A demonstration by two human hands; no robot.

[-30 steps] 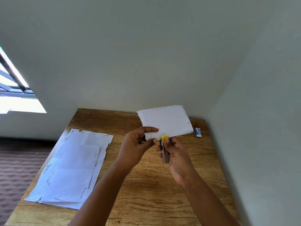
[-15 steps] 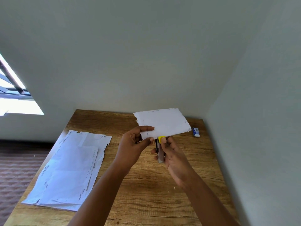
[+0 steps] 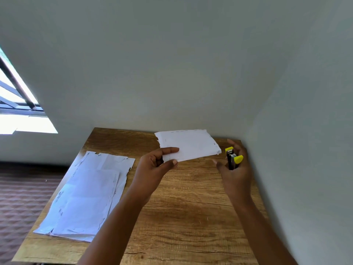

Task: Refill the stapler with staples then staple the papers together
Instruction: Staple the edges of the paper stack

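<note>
Papers (image 3: 188, 145), small white stack, ragged edges, a row of staples visible along the far edge and some down the right edge: held above the wooden table (image 3: 191, 217) by the left hand (image 3: 156, 167). Grip is a pinch at the near-left corner, thumb on top, fingers curled underneath and clamped on the sheets. Stack is tilted, its right end slightly lower.

Stapler (image 3: 233, 158), small, dark body with yellow ends and a metal middle: held in the right hand (image 3: 236, 169), just right of the stack's right corner and not touching it. Fingers wrap around the lower body, palm toward the camera. The two yellow-tipped arms stand parted at the top. Index finger extends past the stapler toward the wall (image 3: 305, 131).

Loose sheets (image 3: 86, 194), larger white pile, torn and uneven at the edges, faint print on some: lying flat on the left part of the table, well apart from both hands.

Table: wood grain, set into a corner between two pale walls. Both forearms reach in from the near edge.

Window (image 3: 17, 104), bright, dark frame: far left. Patterned floor (image 3: 21, 197) below it.
</note>
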